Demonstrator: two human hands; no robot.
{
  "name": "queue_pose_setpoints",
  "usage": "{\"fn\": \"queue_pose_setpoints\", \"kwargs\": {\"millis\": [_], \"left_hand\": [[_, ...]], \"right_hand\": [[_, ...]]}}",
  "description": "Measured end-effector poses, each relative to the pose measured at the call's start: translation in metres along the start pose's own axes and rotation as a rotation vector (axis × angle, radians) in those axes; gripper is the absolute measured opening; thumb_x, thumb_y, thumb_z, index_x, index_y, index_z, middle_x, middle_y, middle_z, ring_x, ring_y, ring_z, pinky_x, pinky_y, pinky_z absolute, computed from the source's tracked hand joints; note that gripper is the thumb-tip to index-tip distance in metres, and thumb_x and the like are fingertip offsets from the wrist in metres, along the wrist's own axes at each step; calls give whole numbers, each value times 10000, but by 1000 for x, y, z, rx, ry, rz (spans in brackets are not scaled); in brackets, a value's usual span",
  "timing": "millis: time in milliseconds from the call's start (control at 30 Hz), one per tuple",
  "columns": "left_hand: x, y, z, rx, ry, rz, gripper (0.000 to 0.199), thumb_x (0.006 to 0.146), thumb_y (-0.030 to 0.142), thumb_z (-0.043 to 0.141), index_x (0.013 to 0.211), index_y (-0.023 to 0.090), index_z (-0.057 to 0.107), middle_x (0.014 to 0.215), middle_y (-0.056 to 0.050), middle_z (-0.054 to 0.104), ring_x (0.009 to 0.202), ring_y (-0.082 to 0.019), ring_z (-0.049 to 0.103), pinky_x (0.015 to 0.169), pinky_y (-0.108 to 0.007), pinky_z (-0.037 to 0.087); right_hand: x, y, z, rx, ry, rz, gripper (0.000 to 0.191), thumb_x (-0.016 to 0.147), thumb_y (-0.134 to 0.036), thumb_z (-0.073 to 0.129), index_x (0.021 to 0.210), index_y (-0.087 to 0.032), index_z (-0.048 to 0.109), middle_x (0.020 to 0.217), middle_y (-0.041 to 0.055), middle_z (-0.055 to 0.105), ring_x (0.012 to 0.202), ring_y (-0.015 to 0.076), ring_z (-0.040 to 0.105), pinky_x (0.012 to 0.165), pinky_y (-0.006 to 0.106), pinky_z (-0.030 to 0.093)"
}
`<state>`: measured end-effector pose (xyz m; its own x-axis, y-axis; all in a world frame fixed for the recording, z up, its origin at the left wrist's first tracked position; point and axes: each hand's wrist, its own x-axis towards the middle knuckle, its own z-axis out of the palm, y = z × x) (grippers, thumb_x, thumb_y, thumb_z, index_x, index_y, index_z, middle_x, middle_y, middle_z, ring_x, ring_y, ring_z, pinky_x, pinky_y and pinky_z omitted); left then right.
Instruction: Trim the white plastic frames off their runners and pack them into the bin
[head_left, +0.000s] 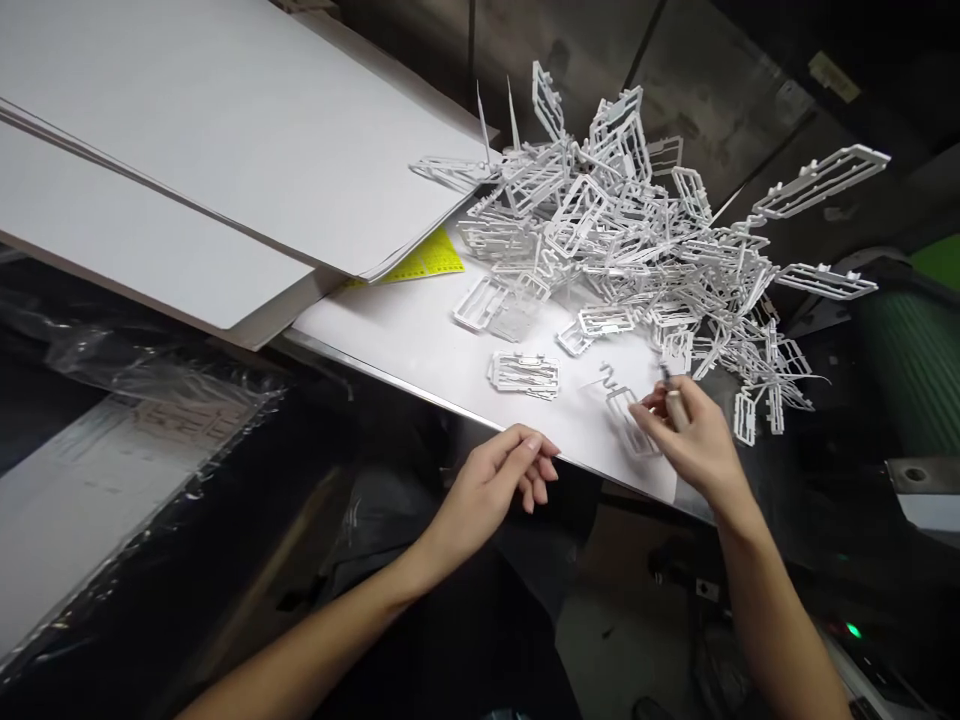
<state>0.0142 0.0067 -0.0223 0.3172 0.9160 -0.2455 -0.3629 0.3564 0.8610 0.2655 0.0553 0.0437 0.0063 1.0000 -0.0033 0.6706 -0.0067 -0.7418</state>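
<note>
My right hand is closed around a small tool with a beige handle and a thin dark tip; its exact kind is hard to make out. Right beside the thumb and fingertips is a motion-blurred white plastic sprue frame; whether they grip it is unclear. At the front edge of the white work surface, my left hand is loosely curled, thumb against the index finger, with nothing visible in it. Just beyond it lies a small stack of white plastic pieces.
A large tangled heap of white sprue frames covers the back right. Clear flat pieces lie before it. Large white sheets overlap a yellow printed sheet at left. Below them is plastic film.
</note>
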Motion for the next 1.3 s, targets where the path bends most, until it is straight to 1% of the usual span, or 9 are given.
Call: {"fn": "queue_pose_setpoints", "kwargs": {"millis": [167,300,400,633,700,833,933,1067,1300], "left_hand": [[1,-7,8,-349,-221,-352,513,985,611,577,940,110,675,778,-90,709,596,-147,670,529,-210,511],[6,-18,24,-580,-520,-580,677,988,715,462,1021,85,708,853,-150,754,657,-193,742,580,-234,562],[7,-21,33,-712,-625,-659,744,1003,722,385,1051,63,727,844,-157,761,643,-205,752,543,-231,557],[-1,-4,32,-817,-264,-528,283,984,368,691,874,107,679,694,-31,708,535,-81,666,489,-123,492],[-4,7,24,-714,-152,-364,293,934,372,782,853,132,633,699,-19,723,534,-74,660,477,-113,485],[-11,26,6,-440,6,-111,342,937,416,784,856,151,583,758,-45,774,584,-100,709,513,-130,529],[-16,33,0,-338,37,-56,336,962,409,754,852,151,568,818,-68,799,636,-115,745,561,-139,563],[-20,31,4,-293,38,-49,331,968,410,745,857,159,560,844,-71,811,664,-126,764,603,-148,588],[-25,24,11,-255,-20,-33,320,980,432,726,886,155,593,856,-66,814,682,-131,774,623,-151,603]], "right_hand": [[-6,-15,1,586,-53,199,559,787,-486,949,936,-244,468,723,-50,520,550,144,490,476,222,433],[-19,-28,24,734,-160,255,569,818,-472,955,945,-247,448,792,-35,576,605,149,569,520,219,507],[-26,-30,38,762,-254,247,540,872,-480,924,962,-251,444,848,-20,611,708,187,661,576,237,541],[-19,-7,36,618,-206,123,433,902,-460,897,957,-231,534,1165,87,711,1079,266,697,855,305,591],[-18,8,26,567,-100,182,459,883,-514,895,991,-229,552,1233,118,703,1047,282,708,816,322,604],[-33,34,-8,529,14,299,480,966,-661,754,1036,-209,608,964,108,733,750,248,693,627,299,570],[-62,31,-29,438,-124,287,490,1097,-674,527,1107,-198,647,916,100,712,672,232,633,568,292,513],[-98,-6,-30,141,-346,199,394,1169,-564,463,1170,-219,653,975,60,693,787,229,627,707,303,496],[-99,-37,-11,16,-429,110,354,1204,-528,406,1150,-248,615,918,-5,641,784,199,587,737,300,432]]}}
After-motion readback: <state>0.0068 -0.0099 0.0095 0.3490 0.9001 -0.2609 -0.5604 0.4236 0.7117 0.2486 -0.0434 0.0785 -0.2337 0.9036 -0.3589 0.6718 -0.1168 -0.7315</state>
